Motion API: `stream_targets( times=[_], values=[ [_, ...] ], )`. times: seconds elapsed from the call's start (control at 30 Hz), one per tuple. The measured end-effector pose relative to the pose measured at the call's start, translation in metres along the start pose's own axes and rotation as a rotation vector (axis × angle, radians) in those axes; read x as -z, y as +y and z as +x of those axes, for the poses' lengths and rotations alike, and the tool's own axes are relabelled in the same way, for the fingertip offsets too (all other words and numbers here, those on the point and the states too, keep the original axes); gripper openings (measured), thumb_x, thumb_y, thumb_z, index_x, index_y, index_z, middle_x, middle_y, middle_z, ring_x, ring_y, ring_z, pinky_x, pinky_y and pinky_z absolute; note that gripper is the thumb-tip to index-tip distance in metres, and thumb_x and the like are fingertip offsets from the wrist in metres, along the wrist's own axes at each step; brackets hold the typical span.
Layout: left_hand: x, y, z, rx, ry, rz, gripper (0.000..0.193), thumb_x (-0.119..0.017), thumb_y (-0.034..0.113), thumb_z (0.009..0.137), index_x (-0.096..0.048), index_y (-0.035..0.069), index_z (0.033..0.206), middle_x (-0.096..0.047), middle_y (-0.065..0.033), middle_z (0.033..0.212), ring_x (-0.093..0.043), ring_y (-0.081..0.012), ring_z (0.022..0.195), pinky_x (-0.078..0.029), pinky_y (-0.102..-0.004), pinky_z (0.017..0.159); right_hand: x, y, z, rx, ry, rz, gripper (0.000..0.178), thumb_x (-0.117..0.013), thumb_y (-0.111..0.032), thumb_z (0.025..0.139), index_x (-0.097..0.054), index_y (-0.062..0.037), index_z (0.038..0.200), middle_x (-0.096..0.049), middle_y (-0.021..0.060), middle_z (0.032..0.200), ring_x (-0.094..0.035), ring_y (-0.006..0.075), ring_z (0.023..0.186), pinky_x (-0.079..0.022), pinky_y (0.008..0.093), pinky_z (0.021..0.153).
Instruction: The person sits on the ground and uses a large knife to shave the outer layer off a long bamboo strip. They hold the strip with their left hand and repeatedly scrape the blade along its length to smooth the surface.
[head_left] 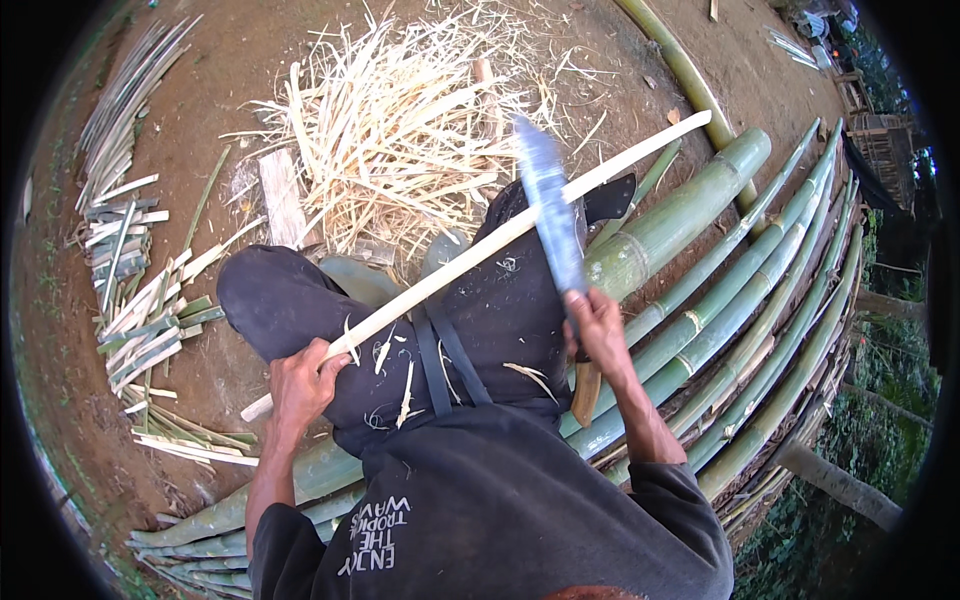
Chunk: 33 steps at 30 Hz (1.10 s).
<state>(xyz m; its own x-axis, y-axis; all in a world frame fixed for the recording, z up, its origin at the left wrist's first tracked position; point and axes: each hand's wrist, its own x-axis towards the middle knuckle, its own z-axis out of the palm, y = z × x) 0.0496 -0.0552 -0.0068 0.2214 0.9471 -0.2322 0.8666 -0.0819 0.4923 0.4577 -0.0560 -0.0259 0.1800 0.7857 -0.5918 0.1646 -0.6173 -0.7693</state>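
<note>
My left hand [301,384] is closed round the near end of a long pale bamboo strip [450,272]. The strip slants across my lap, up and to the right, its far end over the bamboo poles. My right hand [601,328] grips a machete [547,200] by its handle, which the fingers mostly hide. The machete's broad grey blade is smeared by motion and crosses over the strip beyond my right thigh. Thin curled shavings [405,395] lie on my dark trousers. Beside my right hip, a wooden handle [587,395] shows; what it belongs to is hidden.
A heap of pale shavings [390,140] covers the ground ahead, beside a wood block [283,195]. Split bamboo pieces [140,310] lie in piles at the left. Thick green bamboo poles [680,215] run under and beside me to the right, with foliage [870,440] past them.
</note>
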Motion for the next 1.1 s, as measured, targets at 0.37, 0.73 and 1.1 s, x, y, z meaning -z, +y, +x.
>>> stream_targets(
  times=[0.37,0.73,1.1],
  values=[
    [-0.002,-0.002,0.002,-0.028,0.028,-0.014,0.026,-0.07,0.025,0.089,-0.059,0.004,0.082,-0.064,-0.0161,0.068,-0.063,-0.0375,0.061,-0.046,-0.045,0.055,-0.002,-0.01,-0.006,-0.074,-0.074,-0.033,0.034,-0.055,-0.033,0.103,-0.055,-0.0036,0.084,-0.055,0.0021,0.059,-0.051,0.0101,0.046,-0.04,0.0286,0.041],
    [-0.008,0.002,-0.003,-0.055,0.097,0.008,0.024,-0.072,0.023,0.088,-0.059,0.004,0.081,-0.064,-0.0147,0.069,-0.063,-0.037,0.061,-0.046,-0.0447,0.055,0.005,-0.014,0.002,-0.036,-0.03,0.044,0.031,-0.056,-0.032,0.102,-0.059,-0.0034,0.091,-0.054,0.0015,0.058,-0.053,0.0097,0.045,-0.041,0.0264,0.041],
    [-0.016,0.0,-0.01,-0.111,0.17,0.068,0.025,-0.073,0.021,0.086,-0.056,0.005,0.077,-0.066,-0.0114,0.073,-0.065,-0.0331,0.059,-0.049,-0.0435,0.055,0.017,-0.01,0.013,-0.014,0.113,0.085,0.033,-0.054,-0.033,0.103,-0.058,-0.0019,0.092,-0.054,0.0014,0.059,-0.051,0.0098,0.045,-0.04,0.0268,0.04]
  ],
)
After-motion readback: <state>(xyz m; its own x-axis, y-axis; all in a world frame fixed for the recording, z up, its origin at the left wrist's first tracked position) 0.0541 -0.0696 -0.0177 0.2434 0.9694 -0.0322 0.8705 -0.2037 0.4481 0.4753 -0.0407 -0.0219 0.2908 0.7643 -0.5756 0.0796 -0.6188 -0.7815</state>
